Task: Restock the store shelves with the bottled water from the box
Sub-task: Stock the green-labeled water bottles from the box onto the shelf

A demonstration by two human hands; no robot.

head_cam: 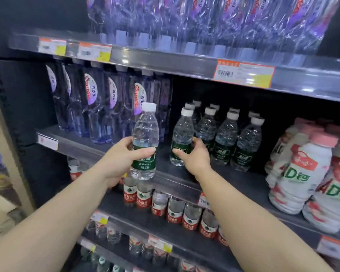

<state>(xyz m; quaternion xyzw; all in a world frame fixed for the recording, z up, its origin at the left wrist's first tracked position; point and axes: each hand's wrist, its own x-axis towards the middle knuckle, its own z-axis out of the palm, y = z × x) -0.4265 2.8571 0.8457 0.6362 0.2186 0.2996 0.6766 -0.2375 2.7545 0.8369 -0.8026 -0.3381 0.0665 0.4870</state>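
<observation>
**Green-label water going onto the middle shelf**

Dark grey metal shelving fills the view; the middle shelf (234, 179) carries the row being restocked. At its right stand big white AD calcium milk-drink packs (300, 173) with pink caps, at its left tall purple-labelled bottles (90, 103), and between them a cluster of green-label water bottles (228, 138) with white caps. Below runs a line of red-label water bottles (173, 209). The box is out of view.

The right hand (194, 156) wraps thumb and fingers round the front-left bottle (182, 138), which seems to stand on the shelf, touching its neighbours. The left hand (122, 158) grips another green-label bottle (144, 142) by its label, upright, in the air before the shelf edge.

The step looks like placement: one bottle being seated, the next waiting. The next move probably calls for releasing the right bottle squarely, then setting the held one in the bare gap to its left.
</observation>
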